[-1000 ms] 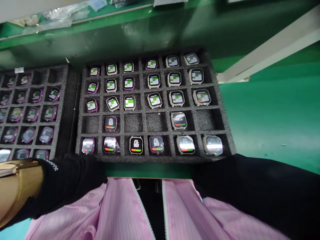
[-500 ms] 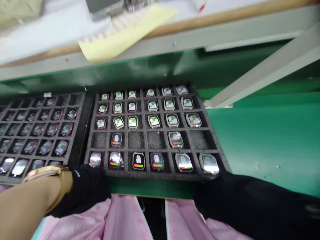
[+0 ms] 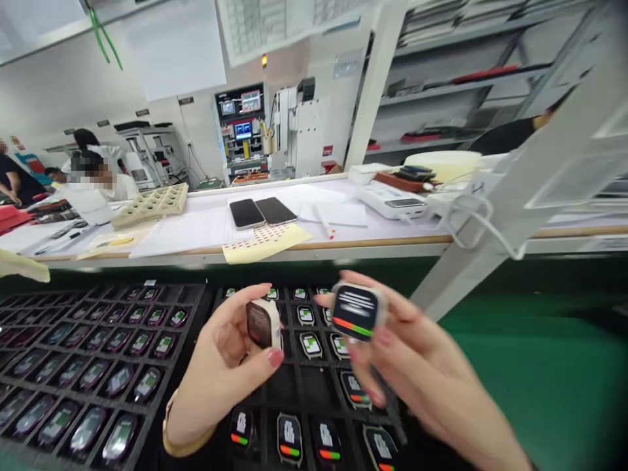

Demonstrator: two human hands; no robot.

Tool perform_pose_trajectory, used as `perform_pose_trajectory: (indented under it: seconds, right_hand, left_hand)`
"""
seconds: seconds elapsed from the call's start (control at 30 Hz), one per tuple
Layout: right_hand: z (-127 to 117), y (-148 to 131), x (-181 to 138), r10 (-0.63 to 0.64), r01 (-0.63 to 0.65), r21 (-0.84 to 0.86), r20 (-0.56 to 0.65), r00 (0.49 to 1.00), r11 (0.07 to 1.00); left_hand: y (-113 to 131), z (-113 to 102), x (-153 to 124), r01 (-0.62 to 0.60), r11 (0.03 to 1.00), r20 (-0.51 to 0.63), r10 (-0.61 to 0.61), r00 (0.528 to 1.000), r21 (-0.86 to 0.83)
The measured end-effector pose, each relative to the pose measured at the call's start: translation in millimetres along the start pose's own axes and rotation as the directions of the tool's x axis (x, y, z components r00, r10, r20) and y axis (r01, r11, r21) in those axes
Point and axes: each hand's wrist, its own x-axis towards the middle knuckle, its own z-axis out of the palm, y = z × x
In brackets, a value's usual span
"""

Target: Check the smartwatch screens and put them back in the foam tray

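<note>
two at once: clamping a dim-screened smartwatch (image 3: 263, 324) in the fingers of the left hand (image 3: 218, 369) and a red-and-green-barred smartwatch (image 3: 358, 311) in the fingers of the right hand (image 3: 415, 347), both above the right foam tray (image 3: 318, 387).

Watch screens (image 3: 355, 313); wall signs (image 3: 346, 65); all illegible

Bright light fills the upper frame, washing the desk (image 3: 392, 230) pale; the space beneath is dim. Glare whitens smartwatches (image 3: 88, 428) at lower left; shelves (image 3: 466, 85) at upper right blur.
</note>
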Motion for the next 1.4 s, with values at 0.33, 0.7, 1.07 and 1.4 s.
perform_pose_trajectory:
  seconds: [0.33, 0.7, 1.07, 1.4]
  right_hand:
    - [12, 5, 26, -0.037, 0.039, -0.037, 0.038, 0.999, 0.999]
    - [13, 4, 29, -0.039, 0.023, -0.163, -0.094, 0.995, 0.986]
    - [12, 3, 28, -0.048, 0.047, -0.035, -0.027, 0.998, 0.998]
    - [7, 6, 27, -0.056, 0.057, -0.032, 0.043, 0.998, 0.998]
  left_hand:
    - [-22, 8, 18, 0.056, 0.984, 0.004, -0.057, 0.998, 0.168]
    - [-18, 15, 18, 0.080, 0.960, -0.013, -0.080, 0.997, 0.269]
    - [-20, 15, 21, 0.096, 0.966, -0.023, -0.093, 0.995, 0.241]
    - [-25, 14, 23, 0.049, 0.974, -0.013, -0.047, 0.999, 0.223]
